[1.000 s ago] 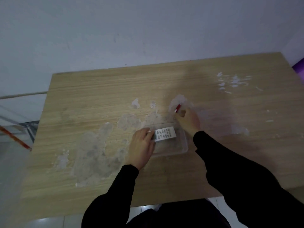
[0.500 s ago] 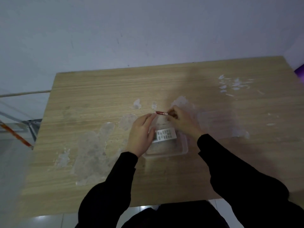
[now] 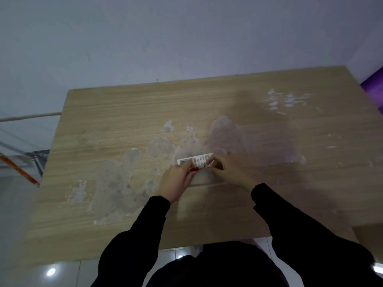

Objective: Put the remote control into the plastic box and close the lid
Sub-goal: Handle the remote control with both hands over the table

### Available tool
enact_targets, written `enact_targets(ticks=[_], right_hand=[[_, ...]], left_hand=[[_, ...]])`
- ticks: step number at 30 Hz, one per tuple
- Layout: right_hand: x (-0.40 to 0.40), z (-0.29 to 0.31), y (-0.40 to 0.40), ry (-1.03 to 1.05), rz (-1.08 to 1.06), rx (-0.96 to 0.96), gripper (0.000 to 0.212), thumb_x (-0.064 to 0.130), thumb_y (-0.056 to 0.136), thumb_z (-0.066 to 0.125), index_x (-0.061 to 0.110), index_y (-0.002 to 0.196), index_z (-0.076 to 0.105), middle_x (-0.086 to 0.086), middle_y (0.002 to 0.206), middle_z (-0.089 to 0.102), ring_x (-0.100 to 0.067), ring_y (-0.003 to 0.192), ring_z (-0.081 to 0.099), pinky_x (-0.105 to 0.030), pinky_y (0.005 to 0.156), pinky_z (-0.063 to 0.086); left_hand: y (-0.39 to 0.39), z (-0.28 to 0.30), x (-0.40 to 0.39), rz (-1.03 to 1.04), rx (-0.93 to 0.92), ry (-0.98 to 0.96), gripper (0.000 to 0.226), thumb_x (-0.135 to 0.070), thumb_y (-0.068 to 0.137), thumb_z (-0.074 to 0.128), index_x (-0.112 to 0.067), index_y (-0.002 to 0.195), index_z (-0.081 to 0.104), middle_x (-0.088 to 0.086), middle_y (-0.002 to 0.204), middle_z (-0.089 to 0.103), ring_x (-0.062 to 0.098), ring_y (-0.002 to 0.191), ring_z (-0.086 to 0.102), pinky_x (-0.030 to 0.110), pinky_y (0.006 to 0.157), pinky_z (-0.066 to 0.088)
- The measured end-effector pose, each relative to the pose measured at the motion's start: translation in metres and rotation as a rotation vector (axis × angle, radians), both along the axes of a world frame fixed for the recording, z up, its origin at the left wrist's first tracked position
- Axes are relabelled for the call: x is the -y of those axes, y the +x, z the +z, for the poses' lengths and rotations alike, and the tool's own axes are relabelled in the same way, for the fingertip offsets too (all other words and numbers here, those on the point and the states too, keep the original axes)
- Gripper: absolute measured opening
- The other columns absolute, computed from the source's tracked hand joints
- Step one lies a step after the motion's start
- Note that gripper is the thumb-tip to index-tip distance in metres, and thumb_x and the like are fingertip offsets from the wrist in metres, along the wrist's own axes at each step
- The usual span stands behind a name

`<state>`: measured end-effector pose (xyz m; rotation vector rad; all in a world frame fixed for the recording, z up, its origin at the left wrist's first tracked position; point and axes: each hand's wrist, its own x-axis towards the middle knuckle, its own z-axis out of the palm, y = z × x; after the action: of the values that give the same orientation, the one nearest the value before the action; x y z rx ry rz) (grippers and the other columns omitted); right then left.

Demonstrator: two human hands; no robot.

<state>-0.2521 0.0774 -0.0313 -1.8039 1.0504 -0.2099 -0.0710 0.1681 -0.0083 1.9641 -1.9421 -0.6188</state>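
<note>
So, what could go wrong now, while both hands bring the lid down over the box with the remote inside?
1. The clear lid is hard to see against the clear box, so its edges might miss the rim and stay unlatched.
2. The left hand and right hand both grip near the red clip; a fingertip could be pinched.
3. The remote control seems to lie at the box's far edge and might block the lid.
</note>
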Motion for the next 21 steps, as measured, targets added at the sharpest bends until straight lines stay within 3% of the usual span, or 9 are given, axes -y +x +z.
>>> enact_targets(ticks=[2, 5, 9, 14, 18, 21], right_hand=[[-0.005, -0.002, -0.002, -0.123, 0.053, -0.106, 0.015, 0.014, 0.085, 0.058, 0.028, 0.082, 0.052, -0.002, 0.086, 0.063, -0.023, 0.078, 0.060, -0.039, 0.070, 0.050], [-0.010, -0.006, -0.002, -0.345, 0.224, -0.271, 0.007, 0.014, 0.085, 0.056, 0.020, 0.081, 0.054, -0.009, 0.093, 0.064, -0.022, 0.074, 0.055, -0.029, 0.059, 0.041], [-0.013, -0.005, -0.001, -0.334, 0.240, -0.381, 0.021, 0.004, 0.087, 0.051, 0.014, 0.101, 0.062, -0.014, 0.103, 0.065, -0.032, 0.093, 0.061, -0.037, 0.076, 0.047], [-0.018, -0.002, 0.000, -0.379, 0.237, -0.406, 0.026, 0.002, 0.088, 0.047, 0.012, 0.108, 0.061, -0.016, 0.108, 0.063, -0.033, 0.098, 0.060, -0.039, 0.081, 0.047], [-0.016, 0.006, 0.005, -0.376, 0.281, -0.394, 0.017, 0.007, 0.088, 0.049, 0.005, 0.094, 0.064, -0.015, 0.100, 0.066, -0.031, 0.095, 0.061, -0.033, 0.074, 0.046], [-0.014, 0.017, 0.000, -0.591, 0.371, -0.412, 0.015, 0.008, 0.088, 0.049, 0.004, 0.095, 0.062, -0.016, 0.098, 0.068, -0.031, 0.090, 0.063, -0.037, 0.071, 0.049]], left_hand=[[0.000, -0.002, -0.001, -0.028, 0.055, 0.034, 0.013, -0.021, 0.089, 0.055, -0.012, 0.096, 0.061, 0.013, 0.095, 0.068, 0.033, 0.092, 0.061, 0.041, 0.071, 0.047], [-0.002, -0.004, 0.001, -0.042, 0.185, 0.087, 0.020, -0.019, 0.086, 0.055, -0.012, 0.100, 0.067, 0.012, 0.103, 0.066, 0.030, 0.102, 0.057, 0.040, 0.082, 0.046], [-0.008, -0.006, 0.005, -0.073, 0.334, 0.152, 0.024, -0.020, 0.084, 0.056, -0.014, 0.104, 0.069, 0.012, 0.106, 0.065, 0.031, 0.105, 0.057, 0.040, 0.087, 0.045], [-0.011, -0.009, 0.005, -0.090, 0.418, 0.140, 0.022, -0.021, 0.086, 0.057, -0.017, 0.104, 0.069, 0.010, 0.105, 0.066, 0.030, 0.104, 0.057, 0.038, 0.088, 0.044], [-0.009, -0.005, 0.008, -0.078, 0.418, 0.139, 0.015, -0.017, 0.084, 0.057, -0.014, 0.091, 0.070, 0.015, 0.093, 0.071, 0.034, 0.092, 0.062, 0.039, 0.079, 0.046], [-0.015, -0.001, 0.011, -0.086, 0.397, 0.126, 0.014, -0.017, 0.083, 0.057, -0.013, 0.090, 0.069, 0.017, 0.092, 0.071, 0.037, 0.090, 0.063, 0.039, 0.076, 0.046]])
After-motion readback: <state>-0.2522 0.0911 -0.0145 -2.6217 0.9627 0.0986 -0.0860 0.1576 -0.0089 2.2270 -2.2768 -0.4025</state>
